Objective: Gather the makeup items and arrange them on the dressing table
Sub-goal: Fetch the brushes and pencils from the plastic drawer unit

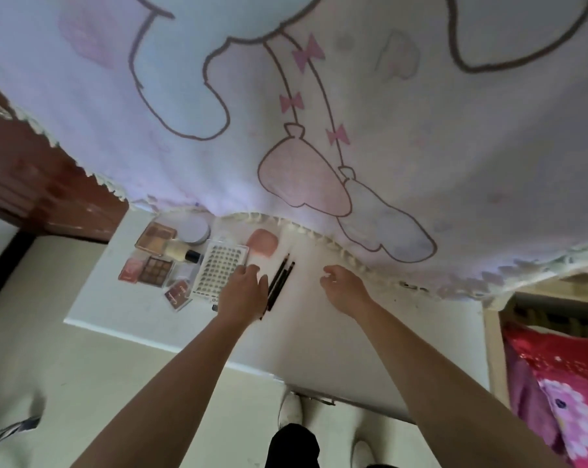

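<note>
On the white dressing table [319, 329] lies a cluster of makeup: a white lash tray [218, 270], a brown eyeshadow palette [154, 270], a pink blush compact [129, 270], a tan palette [156, 235], a cream bottle with a black cap [183, 254], a round white jar [193, 228], a dark red compact [177, 293] and a pink puff [263, 243]. Two or three dark pencils [280, 280] lie side by side. My left hand [243, 288] rests flat between the tray and the pencils, fingers apart. My right hand [343, 282] hovers to the right, fingers loosely curled, holding nothing visible.
A large cartoon-print cloth [319, 113] with a fringed edge hangs over the table's back. Dark wooden furniture [42, 184] stands at the left. A red and pink patterned fabric [563, 383] sits at the right. My white shoes [290, 410] show on the pale floor below.
</note>
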Available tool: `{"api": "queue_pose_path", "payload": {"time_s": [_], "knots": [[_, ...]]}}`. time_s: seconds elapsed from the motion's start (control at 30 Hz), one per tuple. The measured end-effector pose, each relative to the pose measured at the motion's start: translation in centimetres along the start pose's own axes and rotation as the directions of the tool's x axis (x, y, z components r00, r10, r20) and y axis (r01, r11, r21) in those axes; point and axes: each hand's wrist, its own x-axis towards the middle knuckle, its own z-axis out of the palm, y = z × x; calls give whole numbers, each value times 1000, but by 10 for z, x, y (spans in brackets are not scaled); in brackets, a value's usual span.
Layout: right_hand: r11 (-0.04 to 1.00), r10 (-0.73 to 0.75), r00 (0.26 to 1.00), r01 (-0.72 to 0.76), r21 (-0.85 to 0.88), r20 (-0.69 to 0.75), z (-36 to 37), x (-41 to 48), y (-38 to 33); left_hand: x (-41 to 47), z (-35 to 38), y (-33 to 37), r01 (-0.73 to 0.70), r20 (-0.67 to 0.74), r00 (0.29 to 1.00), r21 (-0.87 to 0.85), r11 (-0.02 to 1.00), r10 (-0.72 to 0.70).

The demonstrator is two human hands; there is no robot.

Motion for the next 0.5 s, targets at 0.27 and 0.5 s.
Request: {"api": "queue_pose_path", "payload": {"time_s": [0.27, 0.5], "knots": [[752, -553, 824, 429, -501, -125, -45, -78, -37, -110, -93, 11, 33, -430, 901, 215, 976, 64], [331, -869, 480, 745, -579, 121, 54, -158, -45, -291, -82, -45, 392, -584, 780, 174, 903, -226]]}}
